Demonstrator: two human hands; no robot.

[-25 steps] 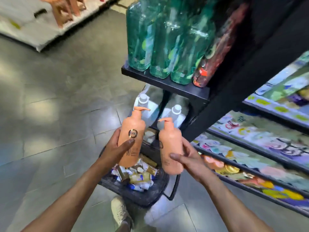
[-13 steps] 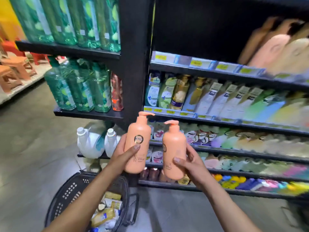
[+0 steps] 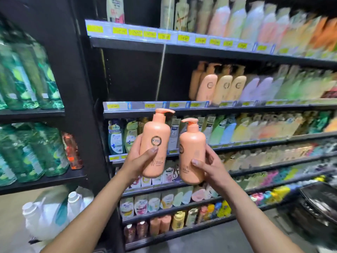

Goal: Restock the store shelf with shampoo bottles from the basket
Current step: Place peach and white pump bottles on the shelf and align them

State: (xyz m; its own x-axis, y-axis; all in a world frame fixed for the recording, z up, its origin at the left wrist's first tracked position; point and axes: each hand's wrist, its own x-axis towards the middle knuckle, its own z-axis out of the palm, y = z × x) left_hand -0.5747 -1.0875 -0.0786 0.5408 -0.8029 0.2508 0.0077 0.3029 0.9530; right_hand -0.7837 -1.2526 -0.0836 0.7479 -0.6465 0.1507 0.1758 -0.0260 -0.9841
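I hold two peach pump shampoo bottles upright in front of the shelves. My left hand (image 3: 138,157) grips the left bottle (image 3: 156,143), thumb across its round logo. My right hand (image 3: 209,167) grips the right bottle (image 3: 191,152), which sits slightly lower. Both are a little below the edge of a shelf (image 3: 135,105) whose left half is bare and dark. On that shelf's right part stand matching peach bottles (image 3: 218,84). The basket is out of view.
A black upright post (image 3: 82,88) separates this bay from green bottles (image 3: 27,79) on the left. White jugs (image 3: 54,212) stand low left. Shelves below carry small bottles and sachets (image 3: 164,198). A dark blurred object (image 3: 319,203) sits at lower right.
My view has swung up from the basket on the floor to the shelves. Both hands have lifted the two bottles up toward the shelf with the bare left half.
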